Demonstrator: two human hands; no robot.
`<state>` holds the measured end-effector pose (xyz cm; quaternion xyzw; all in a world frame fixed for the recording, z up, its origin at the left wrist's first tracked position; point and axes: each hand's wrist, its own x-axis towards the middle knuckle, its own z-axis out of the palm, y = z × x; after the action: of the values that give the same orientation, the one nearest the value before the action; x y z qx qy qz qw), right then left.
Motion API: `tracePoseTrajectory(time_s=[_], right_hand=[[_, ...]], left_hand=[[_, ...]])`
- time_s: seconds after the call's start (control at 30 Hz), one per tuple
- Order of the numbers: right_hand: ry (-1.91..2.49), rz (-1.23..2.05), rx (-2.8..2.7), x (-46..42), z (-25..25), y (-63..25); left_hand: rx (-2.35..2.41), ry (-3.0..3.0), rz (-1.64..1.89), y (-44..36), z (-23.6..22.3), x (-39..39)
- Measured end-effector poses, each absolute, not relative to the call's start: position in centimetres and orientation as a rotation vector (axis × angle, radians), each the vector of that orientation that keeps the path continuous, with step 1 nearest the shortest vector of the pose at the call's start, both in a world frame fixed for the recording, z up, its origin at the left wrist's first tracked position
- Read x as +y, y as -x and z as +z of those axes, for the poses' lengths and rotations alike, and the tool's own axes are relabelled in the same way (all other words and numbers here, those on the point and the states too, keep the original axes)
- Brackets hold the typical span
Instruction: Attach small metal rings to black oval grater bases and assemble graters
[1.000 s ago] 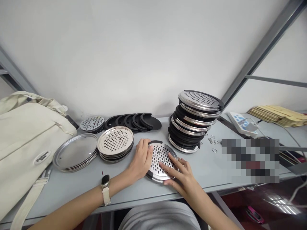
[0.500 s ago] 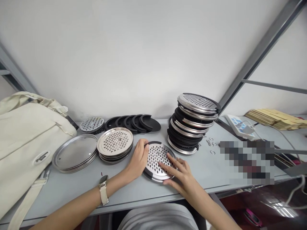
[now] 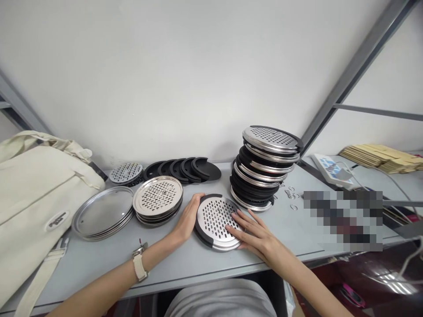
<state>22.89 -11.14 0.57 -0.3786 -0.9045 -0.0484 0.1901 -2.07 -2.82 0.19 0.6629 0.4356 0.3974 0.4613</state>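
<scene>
A round perforated metal plate with a partial black rim lies flat on the grey table in front of me. My left hand rests along its left edge, fingers stretched out and the fingertips touching the black rim at the upper left. Over the right part of the plate lies my right hand, fingers spread across the holes. Its thumb is partly hidden near the plate's lower right edge. To the left is a stack of perforated metal plates. Behind the right hand, similar black-rimmed plates form a tall, uneven stack.
Plain metal discs are stacked at the left beside a cream bag. Black crescent-edged pieces overlap along the wall, near another perforated plate. Small metal rings lie right of the tall stack. Folded yellow cardboard is farther right.
My left fingers have slid off the plate's top to its left edge. My right hand has shifted slightly rightward, its thumb dropping toward the edge. The plate has turned or shifted a little left.
</scene>
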Motion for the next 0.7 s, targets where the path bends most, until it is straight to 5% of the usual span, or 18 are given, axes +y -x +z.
tracePoseTrajectory(time_s=[0.7], right_hand=[[1.103,-0.243,-2.599,-11.6,0.9,-21.8]], left_hand=[[1.142,-1.715,0.891,2.2,1.1,-3.4]])
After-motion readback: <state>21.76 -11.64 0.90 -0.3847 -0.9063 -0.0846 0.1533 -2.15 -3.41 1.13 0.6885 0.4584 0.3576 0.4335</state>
